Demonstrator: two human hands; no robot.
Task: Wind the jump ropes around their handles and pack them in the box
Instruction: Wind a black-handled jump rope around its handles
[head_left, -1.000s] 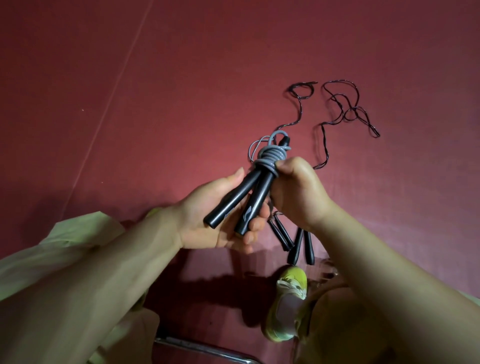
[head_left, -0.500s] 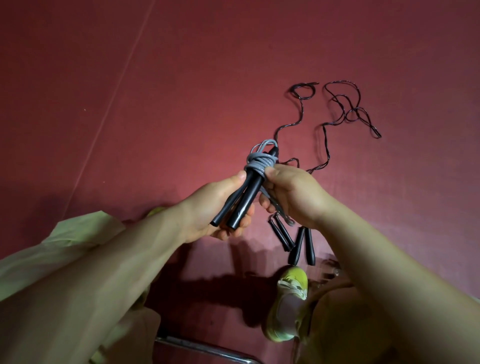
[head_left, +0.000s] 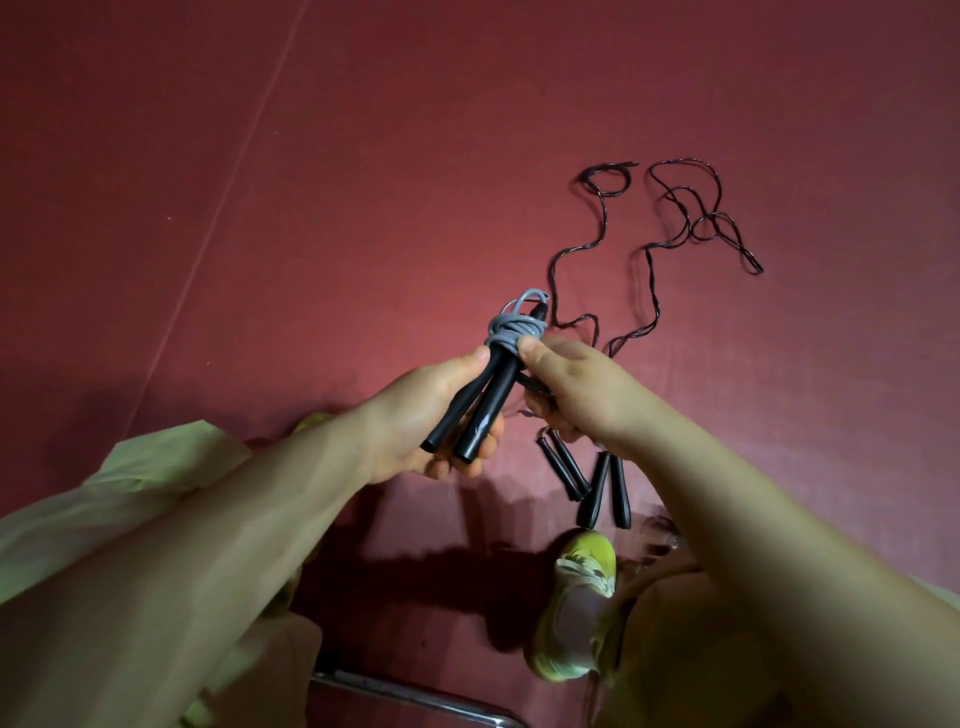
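Jump rope handles (head_left: 475, 402), two black ones side by side, sit in the left grip (head_left: 426, 415): fingers curled under them, thumb on top near the grey rope (head_left: 514, 327), which is coiled round the handles' upper ends with a small loop sticking out above. Right grip (head_left: 576, 395) is just right of the bundle, thumb tip touching the coil's right side, fingers curled round something dark under the palm; can't tell what. Below the right grip, four more black handles (head_left: 587, 480) lie on the red floor (head_left: 311, 208), two pairs forming a V. Their thin dark ropes (head_left: 654, 270) run up from behind the right grip and trail loose across the floor, well above and right of both grips, ending in tangled loops. Below that, a yellow-green shoe (head_left: 576, 597) rests on the floor. Pale green sleeve (head_left: 130, 478) shows far left of the left grip.
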